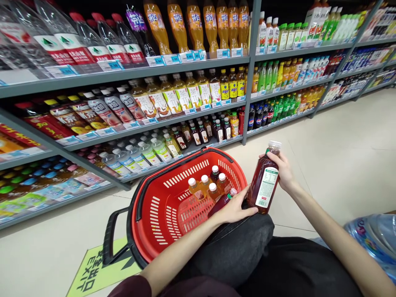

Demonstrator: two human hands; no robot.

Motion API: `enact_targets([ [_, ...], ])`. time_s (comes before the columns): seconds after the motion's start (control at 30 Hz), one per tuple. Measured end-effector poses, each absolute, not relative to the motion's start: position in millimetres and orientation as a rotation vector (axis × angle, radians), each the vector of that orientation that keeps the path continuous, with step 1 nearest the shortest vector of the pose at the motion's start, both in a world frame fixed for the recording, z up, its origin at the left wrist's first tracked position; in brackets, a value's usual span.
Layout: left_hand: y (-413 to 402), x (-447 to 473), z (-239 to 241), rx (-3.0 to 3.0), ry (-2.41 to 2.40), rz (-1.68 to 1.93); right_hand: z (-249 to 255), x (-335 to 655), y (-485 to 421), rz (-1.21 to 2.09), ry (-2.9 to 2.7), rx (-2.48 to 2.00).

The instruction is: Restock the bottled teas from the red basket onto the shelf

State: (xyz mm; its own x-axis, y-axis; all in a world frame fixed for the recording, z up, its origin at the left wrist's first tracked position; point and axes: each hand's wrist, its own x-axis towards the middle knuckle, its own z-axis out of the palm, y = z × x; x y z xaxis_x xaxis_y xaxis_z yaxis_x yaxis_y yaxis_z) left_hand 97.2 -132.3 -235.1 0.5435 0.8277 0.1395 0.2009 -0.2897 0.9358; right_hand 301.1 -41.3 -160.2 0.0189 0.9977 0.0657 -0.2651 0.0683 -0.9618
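Observation:
A bottle of dark red drink with a white cap and a pale label is held tilted above my knee. My right hand wraps round its upper part, just below the cap. Against its lower side rests my left hand, the thumb along the base and the other fingers partly hidden behind the bottle. To the left a red shopping basket stands on the floor. Inside it are several amber bottles with white caps and a dark red bottle lying tilted, partly covered by my left hand.
Shelves of drink bottles run along the far side, with price tags on their edges. The basket's black handle juts out over a yellow-green floor sign. Large clear water bottles stand at my right.

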Motion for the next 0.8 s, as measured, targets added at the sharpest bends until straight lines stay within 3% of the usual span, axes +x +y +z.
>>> enact_targets([
  [0.8,-132.9,98.8,-235.6,1.751,0.845,0.818,-157.7,300.3,-44.5,1.247,-1.044,-0.965],
])
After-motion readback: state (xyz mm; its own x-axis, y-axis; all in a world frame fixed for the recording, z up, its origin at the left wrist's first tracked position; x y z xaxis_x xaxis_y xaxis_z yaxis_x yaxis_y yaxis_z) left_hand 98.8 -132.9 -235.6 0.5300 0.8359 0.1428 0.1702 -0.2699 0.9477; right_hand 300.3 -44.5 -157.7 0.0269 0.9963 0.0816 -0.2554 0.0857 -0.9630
